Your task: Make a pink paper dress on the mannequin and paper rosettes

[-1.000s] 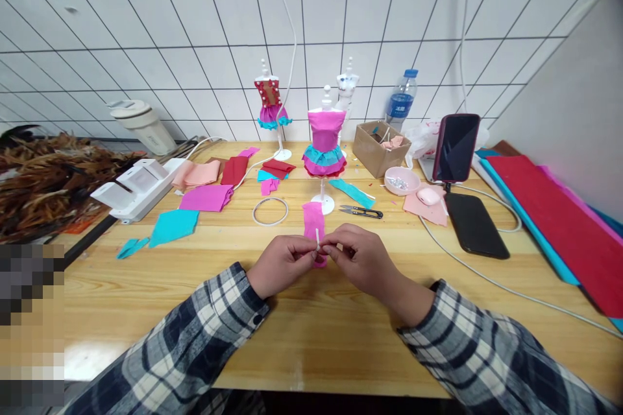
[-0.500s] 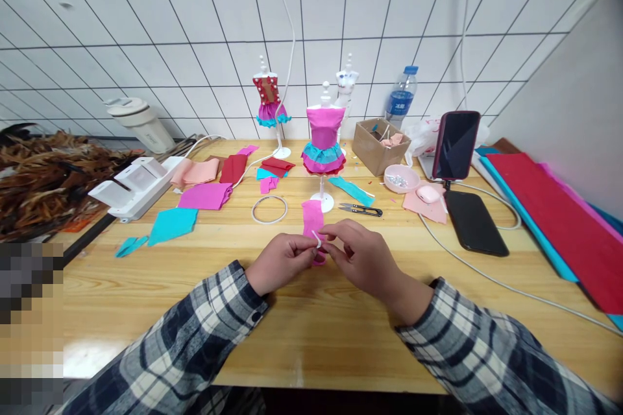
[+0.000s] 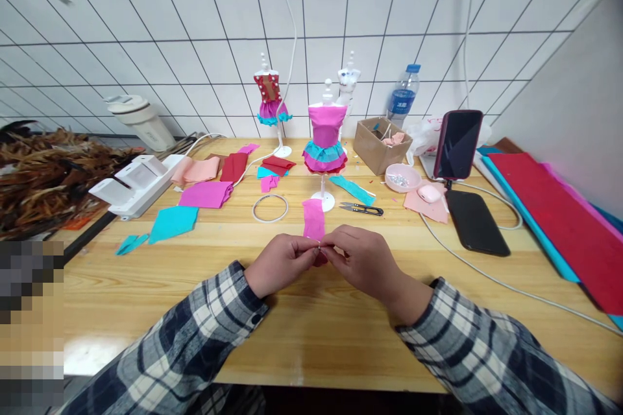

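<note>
Over the front middle of the table, my left hand [image 3: 282,262] and my right hand [image 3: 365,262] meet fingertip to fingertip. Both pinch a thin white strip [image 3: 319,247], of which only a tiny bit shows between the fingers. Its exact kind is unclear. Beneath the fingers lies a bright pink fabric strip [image 3: 314,217], partly hidden by them. Just behind stands a miniature dress form [image 3: 327,126] in a pink top with a ruffled blue, pink and red skirt. Thread snips [image 3: 361,209] and a blue strip [image 3: 353,190] rest near its base.
Folded pink [image 3: 207,194] and blue cloth [image 3: 172,224] lie left, with a metal ring [image 3: 270,221]. Behind are a cardboard box [image 3: 377,152], a pink bowl [image 3: 403,185] and a water bottle [image 3: 405,94]. A phone [image 3: 477,224] and a white cable [image 3: 506,286] lie right.
My right fingertips have come down and closed in beside the left ones. The white strip, which stuck up before, is now almost hidden between them.
</note>
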Action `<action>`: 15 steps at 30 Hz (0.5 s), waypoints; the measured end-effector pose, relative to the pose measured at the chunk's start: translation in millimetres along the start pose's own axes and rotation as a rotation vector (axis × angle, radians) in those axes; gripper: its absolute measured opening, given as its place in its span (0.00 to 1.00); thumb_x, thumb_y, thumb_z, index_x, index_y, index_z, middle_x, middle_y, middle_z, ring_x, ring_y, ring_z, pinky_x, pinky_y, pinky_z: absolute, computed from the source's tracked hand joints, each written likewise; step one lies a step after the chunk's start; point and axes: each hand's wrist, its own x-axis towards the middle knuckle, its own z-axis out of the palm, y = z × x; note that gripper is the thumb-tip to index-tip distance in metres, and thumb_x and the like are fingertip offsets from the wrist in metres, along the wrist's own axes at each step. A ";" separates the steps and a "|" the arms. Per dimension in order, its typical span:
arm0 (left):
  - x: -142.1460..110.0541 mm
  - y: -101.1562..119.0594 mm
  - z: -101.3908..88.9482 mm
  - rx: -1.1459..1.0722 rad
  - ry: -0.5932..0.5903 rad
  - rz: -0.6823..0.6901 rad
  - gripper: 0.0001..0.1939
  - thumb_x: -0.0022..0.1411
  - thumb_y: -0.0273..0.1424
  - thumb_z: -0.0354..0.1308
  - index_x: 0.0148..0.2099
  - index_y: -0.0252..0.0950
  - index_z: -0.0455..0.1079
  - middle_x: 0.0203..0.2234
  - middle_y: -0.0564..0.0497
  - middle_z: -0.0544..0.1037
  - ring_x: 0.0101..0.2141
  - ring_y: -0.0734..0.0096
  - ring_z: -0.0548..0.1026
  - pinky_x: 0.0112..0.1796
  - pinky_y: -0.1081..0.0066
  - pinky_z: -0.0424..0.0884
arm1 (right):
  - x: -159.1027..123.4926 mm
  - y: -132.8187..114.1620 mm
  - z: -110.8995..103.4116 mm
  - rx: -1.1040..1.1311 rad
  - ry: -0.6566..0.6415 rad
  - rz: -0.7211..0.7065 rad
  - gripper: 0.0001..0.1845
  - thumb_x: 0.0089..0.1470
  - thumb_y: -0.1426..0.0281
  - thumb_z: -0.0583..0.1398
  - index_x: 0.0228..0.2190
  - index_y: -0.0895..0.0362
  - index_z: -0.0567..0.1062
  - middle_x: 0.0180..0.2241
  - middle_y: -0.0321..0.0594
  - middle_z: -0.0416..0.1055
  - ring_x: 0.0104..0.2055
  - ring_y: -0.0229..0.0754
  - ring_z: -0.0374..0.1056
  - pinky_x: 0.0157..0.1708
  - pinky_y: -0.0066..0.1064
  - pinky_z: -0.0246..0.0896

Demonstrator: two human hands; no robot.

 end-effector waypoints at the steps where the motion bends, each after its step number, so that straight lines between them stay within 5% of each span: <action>1: 0.0 -0.2 0.1 0.015 -0.003 0.012 0.15 0.63 0.32 0.50 0.38 0.31 0.78 0.28 0.50 0.80 0.30 0.72 0.75 0.34 0.76 0.69 | 0.7 -0.2 0.2 0.008 -0.002 0.014 0.06 0.57 0.72 0.58 0.35 0.55 0.76 0.32 0.37 0.74 0.32 0.37 0.67 0.32 0.28 0.55; 8: 0.8 -2.7 -1.1 0.063 0.001 0.021 0.15 0.62 0.32 0.50 0.32 0.31 0.76 0.24 0.53 0.76 0.29 0.73 0.73 0.32 0.78 0.67 | 6.8 1.1 4.8 0.236 -0.032 0.180 0.02 0.50 0.75 0.61 0.28 0.56 0.74 0.24 0.32 0.70 0.25 0.33 0.61 0.25 0.25 0.53; 15: -0.4 1.3 -2.9 -0.017 0.009 -0.036 0.15 0.61 0.34 0.51 0.35 0.31 0.78 0.27 0.49 0.81 0.29 0.70 0.76 0.33 0.75 0.70 | 3.2 3.2 3.2 0.265 -0.001 0.101 0.11 0.54 0.74 0.60 0.40 0.54 0.77 0.30 0.35 0.73 0.25 0.33 0.62 0.26 0.25 0.56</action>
